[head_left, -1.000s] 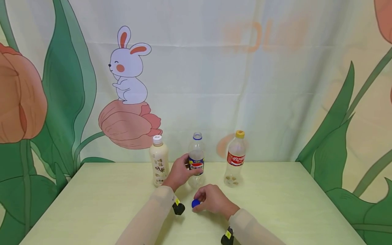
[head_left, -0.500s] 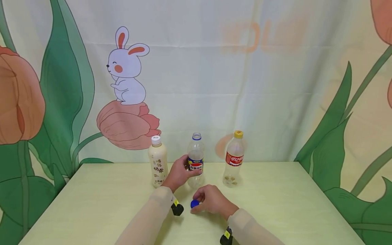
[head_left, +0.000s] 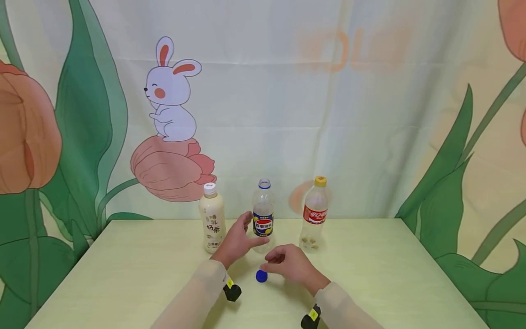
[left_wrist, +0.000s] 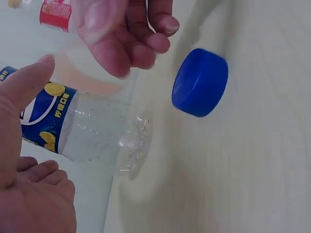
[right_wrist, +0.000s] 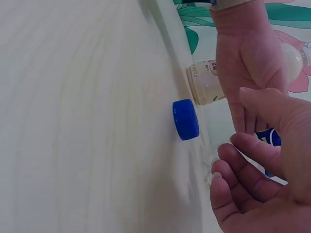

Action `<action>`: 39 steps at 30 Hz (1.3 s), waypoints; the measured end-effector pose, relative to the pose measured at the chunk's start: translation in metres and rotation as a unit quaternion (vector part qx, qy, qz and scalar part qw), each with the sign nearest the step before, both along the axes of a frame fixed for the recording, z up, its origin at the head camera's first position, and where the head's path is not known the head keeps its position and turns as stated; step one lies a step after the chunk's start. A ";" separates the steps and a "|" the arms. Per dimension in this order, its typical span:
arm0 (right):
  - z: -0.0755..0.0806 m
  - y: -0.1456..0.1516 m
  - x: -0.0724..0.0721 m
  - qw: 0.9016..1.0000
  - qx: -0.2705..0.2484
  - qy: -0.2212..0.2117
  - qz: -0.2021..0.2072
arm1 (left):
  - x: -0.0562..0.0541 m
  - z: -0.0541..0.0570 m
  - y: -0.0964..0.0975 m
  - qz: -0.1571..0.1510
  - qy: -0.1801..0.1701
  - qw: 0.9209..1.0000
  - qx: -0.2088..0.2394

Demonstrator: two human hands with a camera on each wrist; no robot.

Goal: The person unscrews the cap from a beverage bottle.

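Observation:
A clear cola bottle [head_left: 263, 201] without a cap stands upright on the table, a blue label around its middle. My left hand [head_left: 236, 242] is spread at its left side, thumb in front of the lower part of the bottle. In the left wrist view, the fingers [left_wrist: 41, 170] lie apart from the thumb, with the label between them. A blue bottle cap [head_left: 261, 276] rests on the table in front of the bottle. My right hand [head_left: 289, 265] hovers just above and right of the cap, fingers loosely bent and holding nothing.
Left of the cola bottle stands a cream-coloured milk tea bottle [head_left: 212, 224] with a white cap. To the right is a clear bottle with a red label [head_left: 315, 214] and yellow cap. A printed curtain [head_left: 361, 137] hangs behind the table [head_left: 390, 269].
My right hand has let go of the blue cap and risen slightly to the right. My left hand has loosened from the bottle and drawn back a little.

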State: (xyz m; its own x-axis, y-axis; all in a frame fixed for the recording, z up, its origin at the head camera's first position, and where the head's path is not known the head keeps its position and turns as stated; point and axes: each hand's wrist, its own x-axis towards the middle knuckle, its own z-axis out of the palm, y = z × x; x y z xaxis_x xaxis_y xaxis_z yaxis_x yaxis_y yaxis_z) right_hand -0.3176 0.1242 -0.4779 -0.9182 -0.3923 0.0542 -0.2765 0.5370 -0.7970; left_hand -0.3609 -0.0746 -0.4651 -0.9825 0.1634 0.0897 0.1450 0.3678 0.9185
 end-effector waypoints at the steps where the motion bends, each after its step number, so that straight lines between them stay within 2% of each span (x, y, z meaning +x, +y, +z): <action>1: 0.000 0.001 0.001 1.000 -0.004 0.003 -0.003 | 0.003 0.000 -0.001 0.004 -0.006 1.000 -0.006; 5: 0.002 0.007 0.004 1.000 -0.023 0.004 -0.012 | 0.012 -0.002 -0.002 0.012 -0.020 1.000 -0.013; 12: 0.009 0.020 0.010 0.998 -0.051 0.001 -0.043 | 0.029 -0.002 -0.003 0.026 -0.017 0.999 -0.001; 20: 0.034 0.031 0.021 0.993 -0.087 0.012 -0.085 | 0.050 0.004 0.005 0.048 -0.002 0.999 0.022; 25: 0.051 0.042 0.024 0.984 -0.122 0.021 -0.128 | 0.062 0.006 0.014 0.076 0.048 0.996 0.014; 29: 0.066 0.051 0.025 0.975 -0.154 0.042 -0.153 | 0.068 0.006 0.019 0.086 0.101 0.991 0.007; 33: 0.079 0.061 0.026 0.967 -0.181 0.057 -0.167 | 0.074 0.007 0.022 0.066 0.164 0.984 -0.004; 39: 0.101 0.078 0.023 0.953 -0.206 0.093 -0.200 | 0.078 0.009 0.033 0.004 0.240 0.971 0.005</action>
